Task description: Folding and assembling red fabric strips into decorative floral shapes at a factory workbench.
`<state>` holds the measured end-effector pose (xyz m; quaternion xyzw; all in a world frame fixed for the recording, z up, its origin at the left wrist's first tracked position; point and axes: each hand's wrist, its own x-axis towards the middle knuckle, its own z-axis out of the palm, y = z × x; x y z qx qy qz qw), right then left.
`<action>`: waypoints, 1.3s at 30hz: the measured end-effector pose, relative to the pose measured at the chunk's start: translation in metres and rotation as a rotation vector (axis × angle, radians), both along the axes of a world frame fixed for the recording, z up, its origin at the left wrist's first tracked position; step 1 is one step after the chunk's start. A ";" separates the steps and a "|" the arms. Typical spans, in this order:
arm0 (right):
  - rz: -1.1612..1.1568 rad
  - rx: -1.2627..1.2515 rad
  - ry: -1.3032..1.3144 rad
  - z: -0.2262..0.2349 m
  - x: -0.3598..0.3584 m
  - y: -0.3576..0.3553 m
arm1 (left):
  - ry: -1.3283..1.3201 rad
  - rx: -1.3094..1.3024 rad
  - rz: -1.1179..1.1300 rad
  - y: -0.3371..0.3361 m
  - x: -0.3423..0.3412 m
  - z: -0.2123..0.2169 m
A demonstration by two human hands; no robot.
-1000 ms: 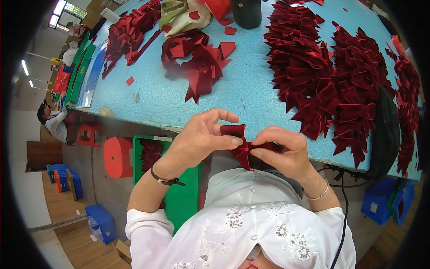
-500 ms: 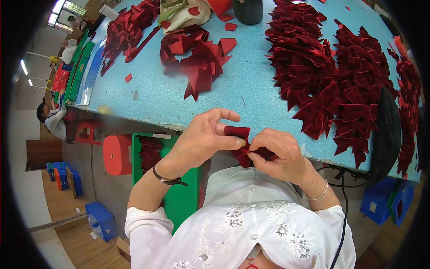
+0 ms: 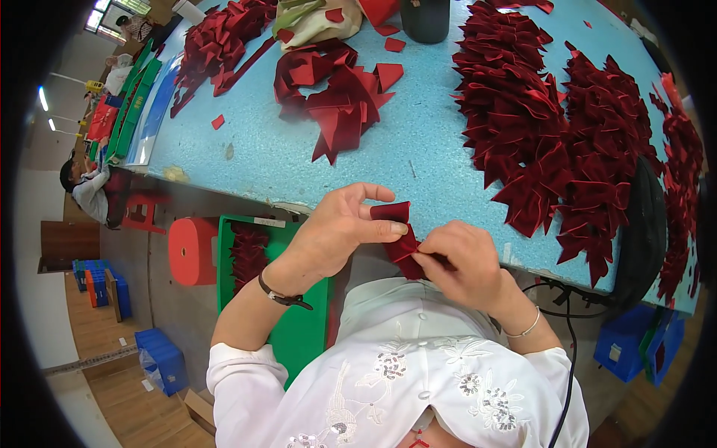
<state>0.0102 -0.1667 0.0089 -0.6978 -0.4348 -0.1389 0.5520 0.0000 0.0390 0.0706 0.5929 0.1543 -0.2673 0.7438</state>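
Observation:
A dark red velvet bow (image 3: 403,246) is held between my two hands, just off the near edge of the blue table. My left hand (image 3: 336,228) pinches its upper loop between thumb and fingers, with the index finger stretched over it. At the bow's middle, my right hand (image 3: 463,261) is closed, thumb and fingertips pressed together on the fabric; part of the bow is hidden behind these fingers. Beyond my hands lie loose red velvet strips (image 3: 347,112). To the right, finished-looking bows (image 3: 515,119) are stacked in long overlapping rows.
A dark cylindrical container (image 3: 424,19) and a pale cloth bundle (image 3: 317,22) stand at the far side. A black bag (image 3: 644,224) lies at the table's right. Below left are a green crate (image 3: 299,336) and a red stool (image 3: 193,250). A person (image 3: 91,194) sits farther left.
My right hand has turned and drawn slightly right, its fingers closing more tightly at the bow's middle. My left hand keeps its pinch. The view has shifted slightly.

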 end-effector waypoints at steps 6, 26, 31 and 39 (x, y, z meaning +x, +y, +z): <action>-0.005 -0.063 0.426 0.008 0.001 -0.009 | -0.058 0.043 -0.102 0.001 -0.003 0.006; 0.087 -0.032 0.894 0.027 0.007 -0.007 | -0.444 0.331 0.019 -0.018 -0.018 0.011; 0.082 0.017 0.902 0.029 0.009 -0.009 | -0.463 0.334 0.005 -0.015 -0.016 0.013; 0.073 -0.165 0.800 0.048 0.008 -0.014 | -0.313 0.307 -0.118 -0.013 -0.017 0.017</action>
